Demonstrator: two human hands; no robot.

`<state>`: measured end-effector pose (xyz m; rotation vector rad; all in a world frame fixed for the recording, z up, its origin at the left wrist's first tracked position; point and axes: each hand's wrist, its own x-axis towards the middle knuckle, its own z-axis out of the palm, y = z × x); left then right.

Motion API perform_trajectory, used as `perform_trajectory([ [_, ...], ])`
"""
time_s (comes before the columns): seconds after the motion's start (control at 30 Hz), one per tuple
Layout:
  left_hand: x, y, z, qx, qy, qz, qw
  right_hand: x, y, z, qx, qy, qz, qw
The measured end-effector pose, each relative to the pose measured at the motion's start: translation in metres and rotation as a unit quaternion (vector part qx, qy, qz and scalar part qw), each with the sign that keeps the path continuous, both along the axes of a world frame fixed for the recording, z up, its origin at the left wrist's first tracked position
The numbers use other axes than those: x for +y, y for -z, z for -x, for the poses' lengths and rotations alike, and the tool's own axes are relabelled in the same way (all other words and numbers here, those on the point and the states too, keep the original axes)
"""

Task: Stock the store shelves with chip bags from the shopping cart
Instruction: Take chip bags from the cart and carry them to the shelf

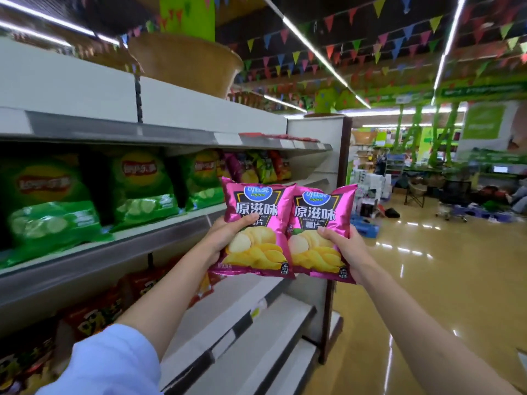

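Note:
I hold two pink chip bags side by side in front of the shelf unit's right end. My left hand (225,238) grips the left pink bag (256,206) by its lower left edge, thumb across the front. My right hand (346,246) grips the right pink bag (319,206) by its lower right edge. Both bags stand upright and face me, their inner edges overlapping slightly. Green chip bags (137,189) fill the middle shelf (159,235) to the left. The shopping cart is out of view.
Red and orange bags (94,312) lie on a lower shelf at left, with bare shelf boards (256,337) beside them. Mixed coloured bags (262,166) sit farther along the middle shelf. A brown basket (185,61) stands on top. The shiny aisle floor (427,280) stretches to the right.

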<state>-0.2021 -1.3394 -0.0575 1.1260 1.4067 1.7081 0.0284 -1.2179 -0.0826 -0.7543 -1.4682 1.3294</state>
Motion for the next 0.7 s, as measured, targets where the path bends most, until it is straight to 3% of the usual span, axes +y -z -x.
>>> perform_trajectory([
  [0.43, 0.183, -0.020, 0.014, 0.012, -0.031, 0.026, 0.999, 0.197, -0.010, 0.022, 0.035, -0.053, 0.002, 0.998],
  [0.7, 0.276, -0.062, 0.057, -0.012, -0.066, 0.071, 0.995, 0.319, -0.053, 0.075, 0.026, -0.164, 0.019, 0.986],
])
